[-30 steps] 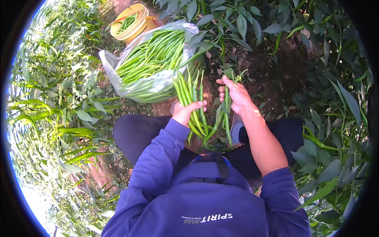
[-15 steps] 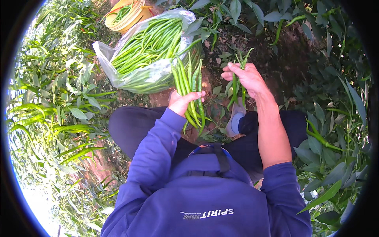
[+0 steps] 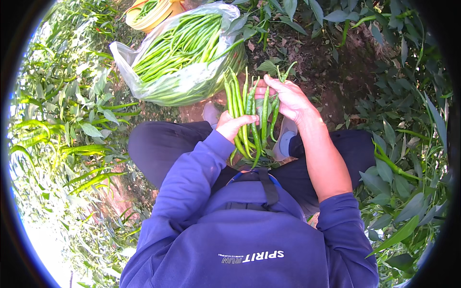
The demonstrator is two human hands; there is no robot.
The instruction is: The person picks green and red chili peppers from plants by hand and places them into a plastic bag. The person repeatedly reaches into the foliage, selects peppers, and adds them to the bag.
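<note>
A bunch of long green chili peppers [image 3: 237, 103] is gripped in my left hand [image 3: 232, 126], with the thumb laid across them. Close on its right, my right hand [image 3: 289, 101] pinches a few more green chili peppers [image 3: 275, 115] near their stems, and these hang downward. The two bunches nearly meet between my hands, over my lap. Just beyond my left hand stands a clear plastic bag [image 3: 175, 91], open at the top and filled with green chili peppers [image 3: 177, 43].
A yellow-orange bucket [image 3: 139, 21] with some green peppers in it stands behind the bag. Leafy pepper plants [image 3: 408, 192] crowd the right side, and more plants [image 3: 91, 129] with hanging peppers fill the left. My crossed legs [image 3: 158, 149] lie beneath my hands.
My hands have come together: the left moved right with its bunch, and the right moved left with its peppers. The bag and bucket sit slightly higher in the view.
</note>
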